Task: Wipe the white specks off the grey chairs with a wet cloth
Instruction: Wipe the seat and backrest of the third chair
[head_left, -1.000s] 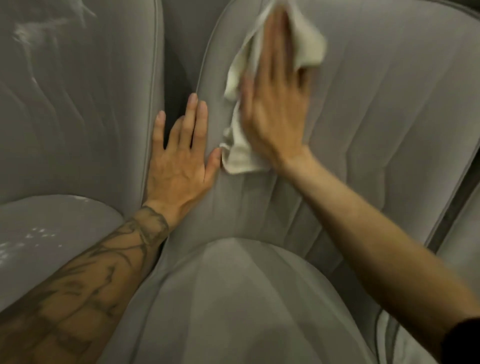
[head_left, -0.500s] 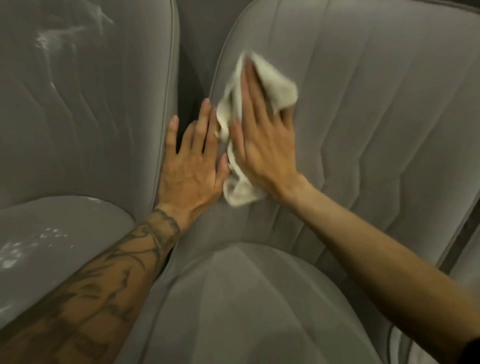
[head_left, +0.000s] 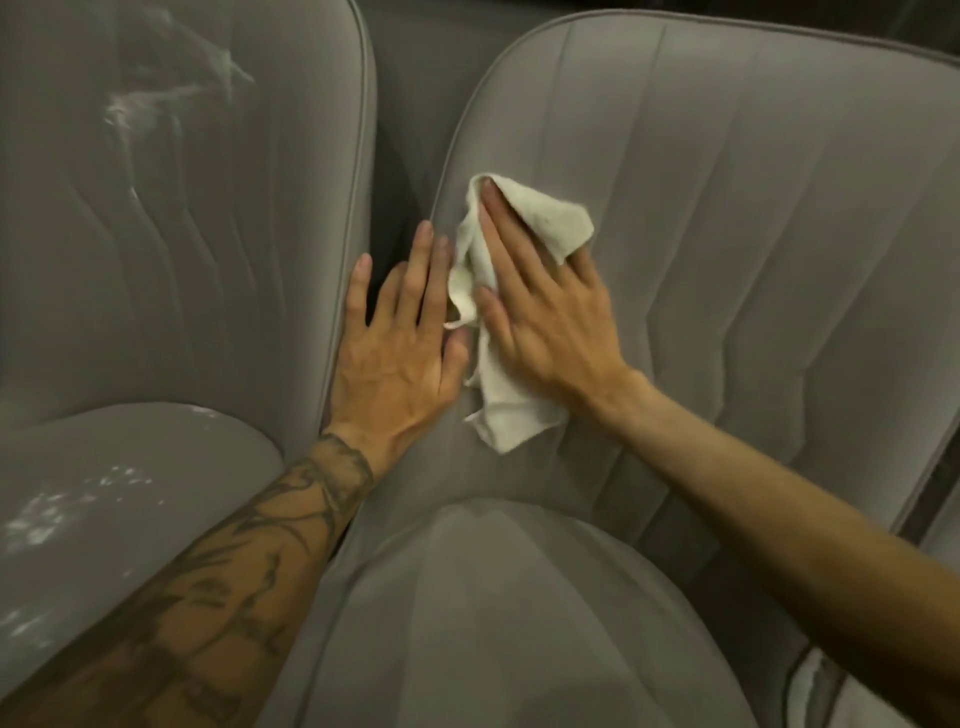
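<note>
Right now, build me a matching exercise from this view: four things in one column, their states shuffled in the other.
1. left hand
2. right hand
3. cloth
4. left chair

a. white specks on back and seat
b. empty, flat on the middle chair's edge
c. flat on top of the cloth
d. white, crumpled under a palm

Pairs: 1-b, 2-c, 3-d, 4-a

Under our right fingers (head_left: 498, 244) the white cloth (head_left: 511, 410) looks soft, nubbly; the grey chair (head_left: 727, 208) is matt fabric (stitched seams).
</note>
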